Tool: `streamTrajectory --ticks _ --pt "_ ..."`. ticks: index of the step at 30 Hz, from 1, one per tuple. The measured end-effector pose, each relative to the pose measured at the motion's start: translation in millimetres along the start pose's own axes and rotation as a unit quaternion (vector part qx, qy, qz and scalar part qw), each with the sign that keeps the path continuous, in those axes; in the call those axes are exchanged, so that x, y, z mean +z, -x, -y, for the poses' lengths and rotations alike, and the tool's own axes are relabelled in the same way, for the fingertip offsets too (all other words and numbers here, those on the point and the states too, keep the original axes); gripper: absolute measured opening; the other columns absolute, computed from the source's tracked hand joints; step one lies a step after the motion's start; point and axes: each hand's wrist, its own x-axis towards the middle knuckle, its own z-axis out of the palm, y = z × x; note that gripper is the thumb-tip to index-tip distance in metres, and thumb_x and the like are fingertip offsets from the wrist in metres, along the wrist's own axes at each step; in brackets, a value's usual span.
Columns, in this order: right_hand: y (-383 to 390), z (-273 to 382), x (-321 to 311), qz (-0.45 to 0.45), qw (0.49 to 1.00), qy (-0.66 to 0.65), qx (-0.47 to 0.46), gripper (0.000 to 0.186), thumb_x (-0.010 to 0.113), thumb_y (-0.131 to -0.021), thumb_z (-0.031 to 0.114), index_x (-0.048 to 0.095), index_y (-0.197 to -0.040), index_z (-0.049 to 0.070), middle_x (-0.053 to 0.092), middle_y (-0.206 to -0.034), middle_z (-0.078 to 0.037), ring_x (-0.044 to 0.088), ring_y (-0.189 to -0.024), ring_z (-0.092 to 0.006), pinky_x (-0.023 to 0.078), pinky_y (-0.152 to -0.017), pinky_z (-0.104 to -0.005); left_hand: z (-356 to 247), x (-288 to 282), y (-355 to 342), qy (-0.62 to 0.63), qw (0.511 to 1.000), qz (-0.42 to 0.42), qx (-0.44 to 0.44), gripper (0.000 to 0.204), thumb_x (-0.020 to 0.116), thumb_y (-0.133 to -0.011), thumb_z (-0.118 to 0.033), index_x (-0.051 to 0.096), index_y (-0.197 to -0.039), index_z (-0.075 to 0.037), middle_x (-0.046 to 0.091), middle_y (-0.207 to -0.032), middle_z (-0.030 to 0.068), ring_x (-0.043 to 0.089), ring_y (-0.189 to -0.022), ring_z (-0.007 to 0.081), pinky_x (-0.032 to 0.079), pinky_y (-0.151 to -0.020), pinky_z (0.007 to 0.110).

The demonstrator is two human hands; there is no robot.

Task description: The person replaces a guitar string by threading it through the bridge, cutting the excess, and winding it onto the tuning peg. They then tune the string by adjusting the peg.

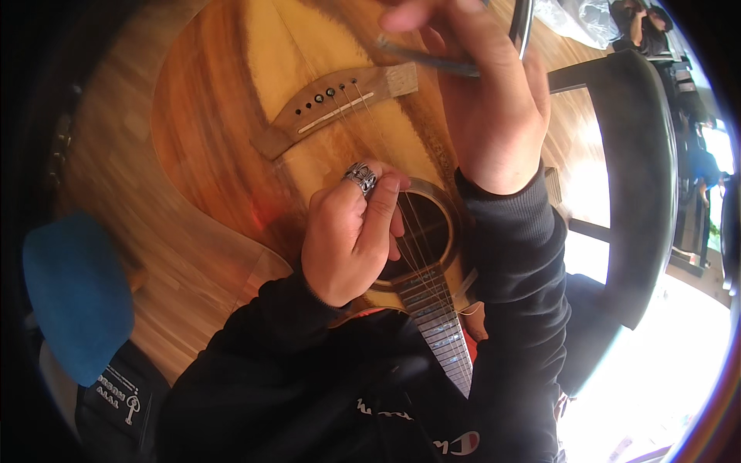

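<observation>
An acoustic guitar [208, 131] with a streaked wooden top lies beneath my hands, its neck toward me. The bridge [285, 127] carries pins and strings. My left hand [347, 239], with an ornate silver ring, is curled closed over the strings beside the soundhole [436, 228]; what is between its fingers is hidden. Above and right of it, my right hand [494, 104] is raised, its fingers round a dark and silver metal tool [424, 60], partly out of the frame. The fretboard [440, 332] runs down toward my body.
A blue padded object [77, 285] and a black bag [116, 409] are at lower left on the wooden floor [108, 170]. A dark curved frame [644, 193] stands at right. A plastic bag [571, 15] and people [644, 23] appear at top right.
</observation>
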Motion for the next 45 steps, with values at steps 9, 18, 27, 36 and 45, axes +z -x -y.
streamTrajectory --ticks 9,18,27,36,45 --pt "-6.6 -48.9 7.0 0.226 0.816 0.492 -0.204 0.031 0.070 -0.075 0.043 0.066 -0.074 0.012 0.060 -0.063 -0.004 0.060 -0.075 -0.0207 0.038 -0.083 -0.0357 -7.9 1.5 5.7 -0.055 0.996 -0.058 0.048 0.019 0.041 -0.101 -0.009 0.054 -0.093 0.003 0.055 -0.058 0.0065 0.052 -0.042 0.0114 0.040 -0.042 0.025" --pt "-1.1 -32.1 14.5 0.236 0.660 0.642 -0.312 0.009 0.063 -0.072 0.022 0.065 -0.066 0.015 0.057 -0.059 0.004 0.058 -0.070 -0.0150 0.037 -0.084 -0.0333 -4.2 12.5 4.4 -0.097 0.989 -0.058 0.094 0.024 0.042 -0.099 -0.013 0.056 -0.091 0.005 0.059 -0.062 0.0079 0.054 -0.042 0.0139 0.042 -0.042 0.025" --pt "-10.4 -47.8 5.0 0.137 0.693 0.559 -0.434 0.012 0.061 -0.071 0.025 0.059 -0.066 0.015 0.052 -0.054 0.005 0.056 -0.064 -0.0135 0.038 -0.079 -0.0310 -3.3 10.7 4.1 -0.085 0.992 -0.063 0.070 0.029 0.043 -0.103 -0.022 0.051 -0.087 0.002 0.055 -0.058 0.0069 0.050 -0.039 0.0124 0.040 -0.040 0.023" --pt "55.1 62.7 -174.6 -0.110 0.728 0.590 -0.330 0.018 0.067 -0.072 0.015 0.066 -0.090 0.014 0.066 -0.086 -0.004 0.060 -0.089 -0.0259 0.046 -0.082 -0.0412 -0.4 9.5 3.0 -0.103 0.990 -0.056 0.082 0.030 0.040 -0.104 -0.026 0.055 -0.101 -0.001 0.051 -0.058 0.0050 0.045 -0.039 0.0101 0.036 -0.039 0.020" --pt "186.3 138.6 -500.1 -0.375 0.599 0.707 0.013 0.023 0.066 -0.085 0.030 0.070 -0.081 0.007 0.062 -0.062 -0.011 0.059 -0.059 -0.0306 0.047 -0.069 -0.0379 6.6 22.4 0.5 -0.117 0.984 -0.058 0.118 0.031 0.041 -0.104 -0.026 0.056 -0.103 0.001 0.049 -0.057 0.0042 0.042 -0.036 0.0098 0.036 -0.038 0.020"
